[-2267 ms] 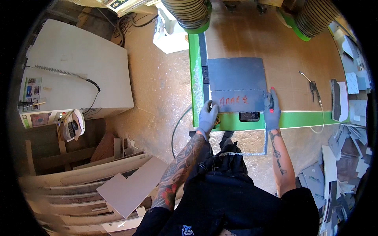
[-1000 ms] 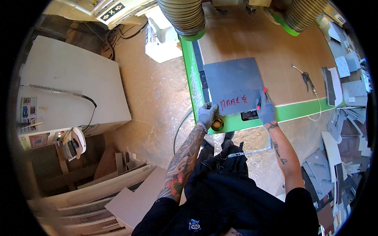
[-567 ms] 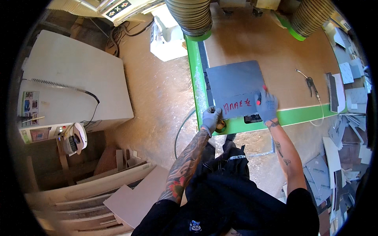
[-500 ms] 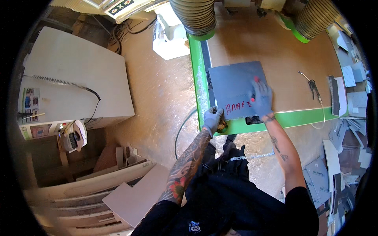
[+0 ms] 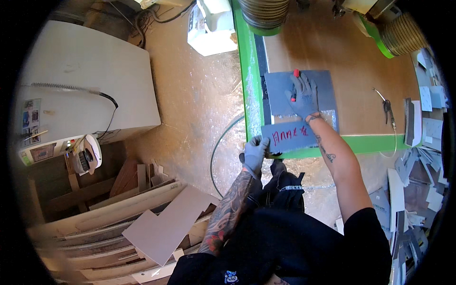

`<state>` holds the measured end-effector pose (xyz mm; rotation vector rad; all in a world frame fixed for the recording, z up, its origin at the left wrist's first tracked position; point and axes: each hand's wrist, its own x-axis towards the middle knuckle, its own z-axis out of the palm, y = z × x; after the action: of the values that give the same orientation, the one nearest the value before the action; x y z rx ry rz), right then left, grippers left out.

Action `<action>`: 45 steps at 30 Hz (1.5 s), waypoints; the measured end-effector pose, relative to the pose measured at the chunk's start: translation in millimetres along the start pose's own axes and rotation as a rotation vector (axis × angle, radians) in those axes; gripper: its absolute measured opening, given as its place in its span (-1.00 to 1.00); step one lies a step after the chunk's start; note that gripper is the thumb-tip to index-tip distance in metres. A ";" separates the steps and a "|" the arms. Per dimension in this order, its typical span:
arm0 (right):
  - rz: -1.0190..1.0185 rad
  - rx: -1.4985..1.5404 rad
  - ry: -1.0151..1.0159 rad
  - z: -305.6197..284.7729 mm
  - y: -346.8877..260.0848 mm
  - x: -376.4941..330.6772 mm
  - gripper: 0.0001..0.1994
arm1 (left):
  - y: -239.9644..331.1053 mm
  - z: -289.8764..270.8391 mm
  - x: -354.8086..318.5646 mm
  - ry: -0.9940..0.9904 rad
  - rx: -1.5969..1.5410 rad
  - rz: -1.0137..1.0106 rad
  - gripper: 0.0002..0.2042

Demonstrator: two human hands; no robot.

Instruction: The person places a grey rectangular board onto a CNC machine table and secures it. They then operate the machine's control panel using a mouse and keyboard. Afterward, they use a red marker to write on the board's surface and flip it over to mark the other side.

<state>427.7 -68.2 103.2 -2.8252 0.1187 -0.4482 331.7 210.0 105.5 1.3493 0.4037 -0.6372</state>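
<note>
My left hand [image 5: 255, 152], in a grey glove, grips the left end of a narrow grey strip [image 5: 290, 136] with red handwriting on it, at the near green edge of the machine table [image 5: 250, 85]. My right hand [image 5: 304, 95], also gloved, rests flat on a larger grey panel [image 5: 327, 88] lying on the brown table bed, with a red marker [image 5: 295, 85] held between its fingers. The strip sits apart from the panel, just in front of it.
Two ribbed extraction hoses [image 5: 264, 13] hang above the table's far side. Pliers on a cord [image 5: 388, 111] lie to the right. Offcuts [image 5: 418, 175] pile up at right, stacked boards [image 5: 142, 228] at lower left. A white cabinet [image 5: 85, 85] stands at left.
My right hand left the panel's near right corner and moved up onto the panel. The written-on strip now lies separate, held by my left hand.
</note>
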 end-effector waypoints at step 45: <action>0.602 1.518 0.391 -117.8 4.6 -189.8 -0.42 | -4.5 198.4 -143.6 -0.144 -0.283 0.209 -0.59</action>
<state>210.4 -79.6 154.1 -1.1248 0.4490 -0.5688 200.8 43.0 227.6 1.0523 0.2226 -0.4802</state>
